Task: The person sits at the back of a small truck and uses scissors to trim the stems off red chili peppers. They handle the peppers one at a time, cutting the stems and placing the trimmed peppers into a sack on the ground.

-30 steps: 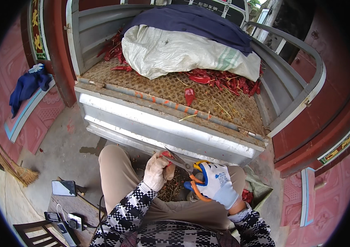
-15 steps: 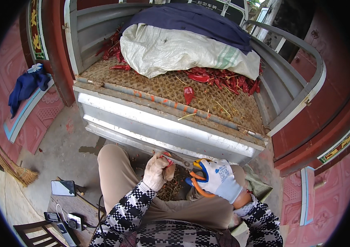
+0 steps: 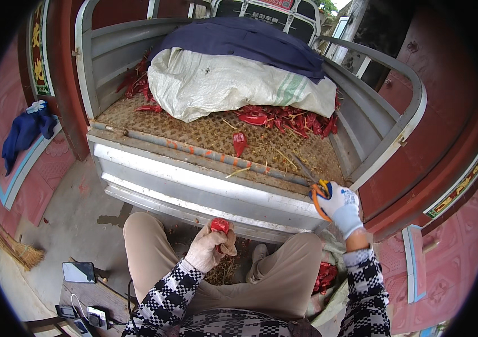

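My left hand (image 3: 207,250), in a pale work glove, is closed around a red dried chili pepper (image 3: 220,225) above my lap. My right hand (image 3: 344,206), in a white and blue glove, grips orange-handled scissors (image 3: 318,205). It is over the right end of the cargo bed's rear edge, with the blades pointing over the bed (image 3: 166,124). On the bed lies a single red chili (image 3: 240,144). Behind it is a chili heap (image 3: 292,119), partly hidden under a white woven sack (image 3: 216,84) and a dark blue cloth (image 3: 244,45).
Beside my right leg stands an open sack (image 3: 340,296) with red chilies in it. A wooden bench (image 3: 107,281) at left carries a phone (image 3: 79,272) and small electronics. A broom (image 3: 22,253) lies farther left. Metal side rails flank the bed.
My right hand has moved up and right with the scissors, away from my left hand, to the bed edge. The chili in my left hand now shows clearly. The view has shifted slightly.
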### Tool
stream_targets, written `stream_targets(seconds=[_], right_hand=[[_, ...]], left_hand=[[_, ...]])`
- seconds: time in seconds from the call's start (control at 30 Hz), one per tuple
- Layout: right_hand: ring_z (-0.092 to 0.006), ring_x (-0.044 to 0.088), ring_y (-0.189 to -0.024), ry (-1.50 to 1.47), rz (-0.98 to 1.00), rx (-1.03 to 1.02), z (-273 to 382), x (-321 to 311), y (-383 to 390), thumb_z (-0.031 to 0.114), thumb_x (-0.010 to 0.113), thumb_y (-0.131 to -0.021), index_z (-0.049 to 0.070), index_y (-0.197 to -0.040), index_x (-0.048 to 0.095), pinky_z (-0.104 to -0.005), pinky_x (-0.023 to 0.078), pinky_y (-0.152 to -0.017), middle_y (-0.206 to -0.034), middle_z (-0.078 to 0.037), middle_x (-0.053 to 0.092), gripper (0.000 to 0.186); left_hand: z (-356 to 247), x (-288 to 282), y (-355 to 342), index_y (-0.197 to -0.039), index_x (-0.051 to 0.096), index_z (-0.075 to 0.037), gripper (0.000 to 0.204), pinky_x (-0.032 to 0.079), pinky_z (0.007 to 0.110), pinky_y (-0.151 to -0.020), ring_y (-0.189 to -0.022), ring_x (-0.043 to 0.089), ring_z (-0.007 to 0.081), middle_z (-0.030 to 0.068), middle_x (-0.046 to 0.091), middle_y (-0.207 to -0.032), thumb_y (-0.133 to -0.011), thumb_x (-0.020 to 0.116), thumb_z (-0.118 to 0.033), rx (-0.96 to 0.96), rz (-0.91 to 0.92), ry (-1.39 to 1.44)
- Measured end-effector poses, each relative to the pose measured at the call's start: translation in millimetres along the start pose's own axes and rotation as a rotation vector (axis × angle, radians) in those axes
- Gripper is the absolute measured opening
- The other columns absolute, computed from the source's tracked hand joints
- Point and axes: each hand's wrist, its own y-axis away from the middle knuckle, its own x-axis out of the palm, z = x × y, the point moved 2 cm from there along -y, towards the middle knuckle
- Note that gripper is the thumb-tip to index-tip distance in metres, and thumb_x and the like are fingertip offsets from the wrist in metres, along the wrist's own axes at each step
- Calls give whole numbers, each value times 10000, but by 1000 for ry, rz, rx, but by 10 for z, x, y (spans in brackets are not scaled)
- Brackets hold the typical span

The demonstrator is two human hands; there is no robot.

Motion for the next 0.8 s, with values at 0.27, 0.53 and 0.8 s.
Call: stream_targets(seconds=[0.27,0.53,0.8], right_hand=[[-300,686,-961,272,128,85,-372,127,-976,522,542,-828,110,-1035,723,-415,523,-817,-1035,-149,710,495],[-299,680,-977,319,124,-185,635,47,-1342,299,601,-826,131,-1007,717,-421,518,-823,-1016,-121,715,273],[-288,637,-1087,-143,47,-229,1888,-272,-1154,593,623,-798,73,-1334,504,-398,491,-929,-1182,-172,649,756]], left_hand=[[-66,45,-8,-1228,504,33,449,595,352,-758,-704,628,196,113,607,-844,-789,564,-41,-77,-39,-128],[-18,-211,-32,-1165,563,19,361,591,347,-798,-712,598,126,61,559,-869,-832,573,-120,-110,-94,-159],[34,-297,-69,-1103,586,-1,290,587,323,-753,-707,598,129,58,567,-880,-832,595,-103,-136,-117,-87]])
